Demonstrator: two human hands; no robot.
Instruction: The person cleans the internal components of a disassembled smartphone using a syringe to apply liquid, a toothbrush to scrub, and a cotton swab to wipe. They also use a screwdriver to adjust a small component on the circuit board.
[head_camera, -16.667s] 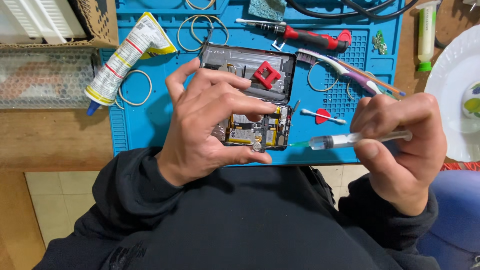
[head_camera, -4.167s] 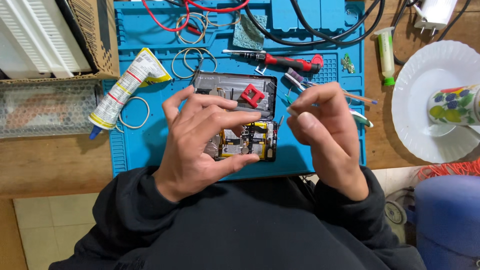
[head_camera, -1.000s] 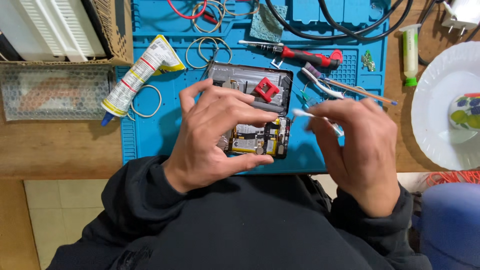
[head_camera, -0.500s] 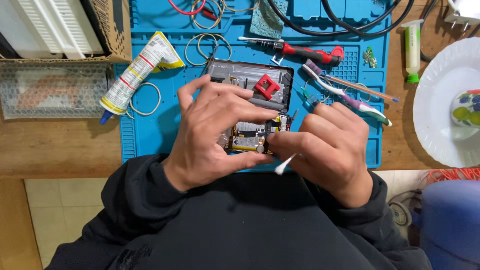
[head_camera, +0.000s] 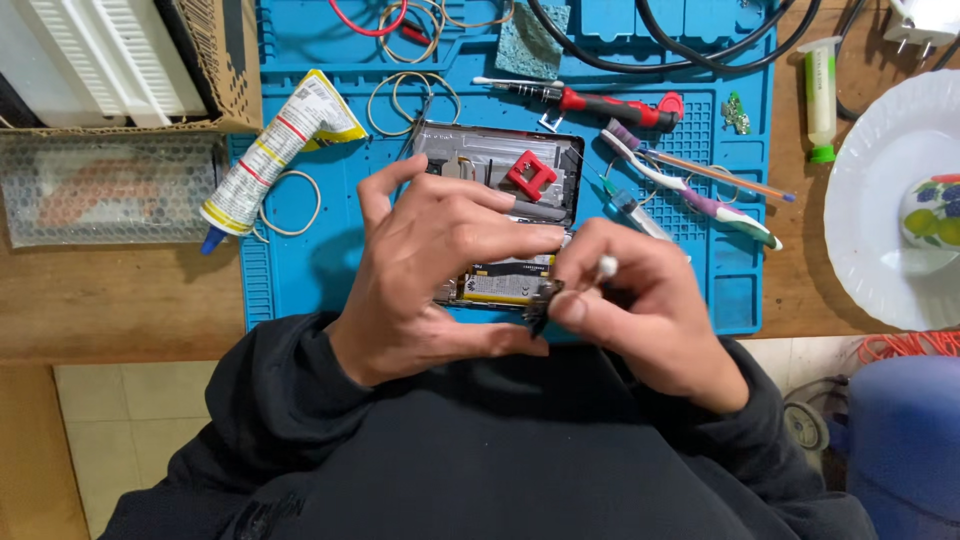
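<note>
**Trainee:** How will the opened smartphone (head_camera: 497, 195) handle, and where do I take hold of it?

**Instructor:** Judge it light, flat and stiff, but fragile: the back cover is off, so boards and connectors lie exposed. Take hold at the frame edges only. Your left hand (head_camera: 435, 265) already does this, grasping the phone with the thumb under its near edge and the fingers spread across its open face. Your right hand (head_camera: 645, 310) is pinched shut on a cotton swab (head_camera: 603, 268), whose white tip shows just right of the phone's lower end. The swab is very light and bends easily; press gently.

**Trainee:** How does the phone look, and where is it?

**Instructor:** It rests on the blue repair mat (head_camera: 300, 280), near the mat's front edge. Left of the phone lie an adhesive tube (head_camera: 268, 155) and rubber bands (head_camera: 290, 205). On the phone you see a dark frame, grey shielding, a red square part (head_camera: 531, 176) near the far end and a yellowish label near your hands. Right of the phone lie a red-handled screwdriver (head_camera: 600, 100) and a toothbrush (head_camera: 690, 195).
</note>
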